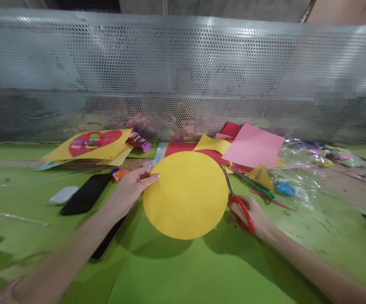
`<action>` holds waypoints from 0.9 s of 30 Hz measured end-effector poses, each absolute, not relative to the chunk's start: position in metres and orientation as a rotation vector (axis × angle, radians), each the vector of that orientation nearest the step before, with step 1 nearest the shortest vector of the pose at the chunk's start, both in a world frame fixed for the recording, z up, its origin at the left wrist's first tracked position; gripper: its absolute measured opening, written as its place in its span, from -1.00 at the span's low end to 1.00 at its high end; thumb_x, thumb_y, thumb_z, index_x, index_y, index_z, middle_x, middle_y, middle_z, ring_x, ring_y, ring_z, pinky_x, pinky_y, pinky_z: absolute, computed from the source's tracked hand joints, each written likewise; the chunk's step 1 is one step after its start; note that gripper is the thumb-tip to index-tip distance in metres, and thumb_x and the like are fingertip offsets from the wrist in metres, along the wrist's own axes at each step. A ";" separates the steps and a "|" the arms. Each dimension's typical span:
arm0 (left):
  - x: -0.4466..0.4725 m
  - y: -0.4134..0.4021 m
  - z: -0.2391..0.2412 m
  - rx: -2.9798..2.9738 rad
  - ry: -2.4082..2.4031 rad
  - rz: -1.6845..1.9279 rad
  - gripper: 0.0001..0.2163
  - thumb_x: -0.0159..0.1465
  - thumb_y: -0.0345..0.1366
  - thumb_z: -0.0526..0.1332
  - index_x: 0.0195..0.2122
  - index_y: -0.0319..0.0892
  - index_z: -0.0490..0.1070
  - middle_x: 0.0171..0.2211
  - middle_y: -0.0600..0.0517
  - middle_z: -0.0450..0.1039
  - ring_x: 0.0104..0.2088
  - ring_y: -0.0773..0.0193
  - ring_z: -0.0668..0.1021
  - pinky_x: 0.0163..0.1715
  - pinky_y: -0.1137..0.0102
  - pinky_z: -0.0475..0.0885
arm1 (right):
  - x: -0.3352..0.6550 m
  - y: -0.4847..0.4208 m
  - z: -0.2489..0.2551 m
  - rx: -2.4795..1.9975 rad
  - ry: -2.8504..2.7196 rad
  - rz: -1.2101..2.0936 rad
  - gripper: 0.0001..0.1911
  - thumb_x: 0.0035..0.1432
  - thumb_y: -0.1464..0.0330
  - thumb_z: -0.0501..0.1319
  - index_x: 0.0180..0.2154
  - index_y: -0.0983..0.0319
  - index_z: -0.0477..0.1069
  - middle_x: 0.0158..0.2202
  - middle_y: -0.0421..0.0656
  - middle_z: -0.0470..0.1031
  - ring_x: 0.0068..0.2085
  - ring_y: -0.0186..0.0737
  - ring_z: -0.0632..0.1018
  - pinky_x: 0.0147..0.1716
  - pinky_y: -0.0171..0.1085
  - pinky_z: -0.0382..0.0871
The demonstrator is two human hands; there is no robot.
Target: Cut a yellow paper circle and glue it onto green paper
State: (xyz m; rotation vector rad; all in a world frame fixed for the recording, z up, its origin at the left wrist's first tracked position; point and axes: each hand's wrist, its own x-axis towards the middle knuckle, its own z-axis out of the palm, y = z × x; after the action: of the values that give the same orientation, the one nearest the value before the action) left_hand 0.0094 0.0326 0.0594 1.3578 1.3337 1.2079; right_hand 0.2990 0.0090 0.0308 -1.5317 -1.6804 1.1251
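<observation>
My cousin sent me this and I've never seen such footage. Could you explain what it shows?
There is no machine here: the single picture comes from a camera worn on a person's head, looking forward and down at their bare hands. The left hand holds a round yellow paper by its edge; the right hand holds red-handled scissors beside it. On the green surface lie, among other things, a black phone, a white case and colored sheets, including a pink one.

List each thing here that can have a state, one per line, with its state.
Yellow circle: round, held in the left hand
Red-handled scissors: in the right hand; blade opening unclear
Farther black phone: lying flat, screen dark
White case: looks shut
Purple tube: on its side
Pink sheet: uncrumpled, atop other papers
</observation>
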 end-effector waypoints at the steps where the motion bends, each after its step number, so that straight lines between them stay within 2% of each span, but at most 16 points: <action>1: 0.010 0.032 0.059 1.358 1.336 1.208 -0.86 0.03 -0.18 0.24 -0.44 -0.12 0.42 -0.45 0.09 0.49 -0.44 0.29 0.50 -0.47 0.50 0.37 | 0.299 0.008 0.032 -1.521 -1.684 1.136 -0.78 0.05 0.26 0.03 -0.54 0.24 0.21 -0.74 -0.33 0.22 -0.70 -0.37 0.32 -0.70 -0.39 0.22; 27: 0.010 0.033 0.059 1.344 1.318 1.194 -0.87 0.05 -0.20 0.24 -0.44 -0.14 0.41 -0.44 0.11 0.47 -0.43 0.32 0.48 -0.45 0.53 0.36 | 0.299 0.007 0.034 -1.472 -1.712 1.159 -0.82 0.03 0.29 0.05 -0.52 0.25 0.22 -0.72 -0.33 0.22 -0.69 -0.38 0.31 -0.69 -0.39 0.23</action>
State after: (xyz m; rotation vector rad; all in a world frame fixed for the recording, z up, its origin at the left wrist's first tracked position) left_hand 0.0101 0.0335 0.0594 1.3439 1.3179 1.1938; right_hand 0.2988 0.0072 0.0336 -1.4718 -1.7118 1.1590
